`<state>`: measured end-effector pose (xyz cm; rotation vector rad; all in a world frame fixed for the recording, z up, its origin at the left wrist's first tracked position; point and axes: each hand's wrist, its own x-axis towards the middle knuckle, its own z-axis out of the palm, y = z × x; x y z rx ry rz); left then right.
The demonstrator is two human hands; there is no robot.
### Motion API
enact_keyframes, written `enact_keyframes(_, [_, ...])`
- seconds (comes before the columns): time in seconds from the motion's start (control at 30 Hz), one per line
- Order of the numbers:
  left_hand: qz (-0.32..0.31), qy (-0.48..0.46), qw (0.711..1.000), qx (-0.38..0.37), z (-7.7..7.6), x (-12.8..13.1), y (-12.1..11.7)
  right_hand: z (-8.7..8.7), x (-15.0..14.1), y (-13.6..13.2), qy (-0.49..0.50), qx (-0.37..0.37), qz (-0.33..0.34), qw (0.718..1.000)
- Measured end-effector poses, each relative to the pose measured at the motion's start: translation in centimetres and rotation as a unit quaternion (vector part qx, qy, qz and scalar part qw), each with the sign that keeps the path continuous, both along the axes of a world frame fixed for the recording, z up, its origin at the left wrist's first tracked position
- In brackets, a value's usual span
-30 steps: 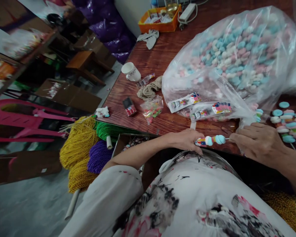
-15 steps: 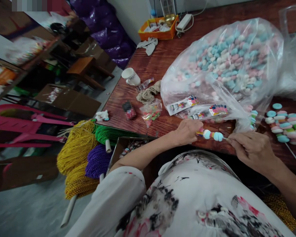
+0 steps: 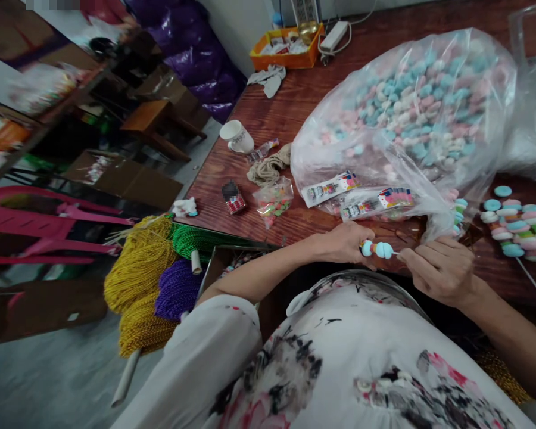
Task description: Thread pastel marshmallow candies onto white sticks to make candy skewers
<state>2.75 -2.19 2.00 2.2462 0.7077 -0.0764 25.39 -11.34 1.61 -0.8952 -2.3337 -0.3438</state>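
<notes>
My left hand (image 3: 348, 241) is closed around one end of a marshmallow skewer (image 3: 377, 249), just over the table's near edge. Pale blue and orange-red pieces show on it between my hands. Its thin white stick is pinched in the fingers of my right hand (image 3: 438, 271). What lies inside my left fist is hidden. Flat printed wrappers (image 3: 328, 189) lie beyond my left hand, beside a large clear bag (image 3: 411, 113) of pink, white and blue marshmallows. To the right of my right hand rest several loaded skewers (image 3: 518, 223) with their sticks pointing toward me.
On the wooden table (image 3: 268, 113) stand a white mug (image 3: 237, 137), a small bag of coloured candies (image 3: 274, 202), a coil of cord (image 3: 270, 167) and an orange tray (image 3: 286, 58). Yellow cord bundles (image 3: 138, 268) hang at the left edge, near a pink chair (image 3: 40, 220).
My right hand has moved left and slightly down, closer to my left hand. Less of the stick shows between them, and the visible blue pieces sit a little lower and further left.
</notes>
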Motion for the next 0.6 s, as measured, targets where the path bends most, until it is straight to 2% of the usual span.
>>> enact_keyframes(0.07, [-0.010, 0.039, 0.997, 0.064, 0.4, 0.3, -0.3, 0.1, -0.3, 0.1, -0.014, -0.030, -0.015, 0.999])
enact_keyframes(0.17, [-0.014, 0.084, 0.982, 0.169, 0.4, 0.7, -0.9, -0.2, -0.9, -0.2, -0.016, -0.102, -0.077, 0.992])
enact_keyframes(0.3, [-0.051, 0.110, 0.957, 0.265, -0.2, 1.1, -1.5, -1.6, -1.2, -0.8, 0.017, -0.179, -0.149, 0.972])
enact_keyframes(0.4, [-0.062, 0.118, 0.947, 0.293, -0.7, 1.4, -1.6, -3.0, -1.9, -1.2, 0.085, -0.228, -0.168, 0.955])
enact_keyframes(0.5, [-0.069, 0.127, 0.948, 0.284, -1.0, 1.6, -1.5, -4.1, -3.4, -1.6, 0.153, -0.265, -0.159, 0.939])
enact_keyframes(0.6, [-0.078, 0.126, 0.946, 0.287, -0.6, 1.7, -1.3, -4.8, -4.4, -1.8, 0.204, -0.320, -0.153, 0.912])
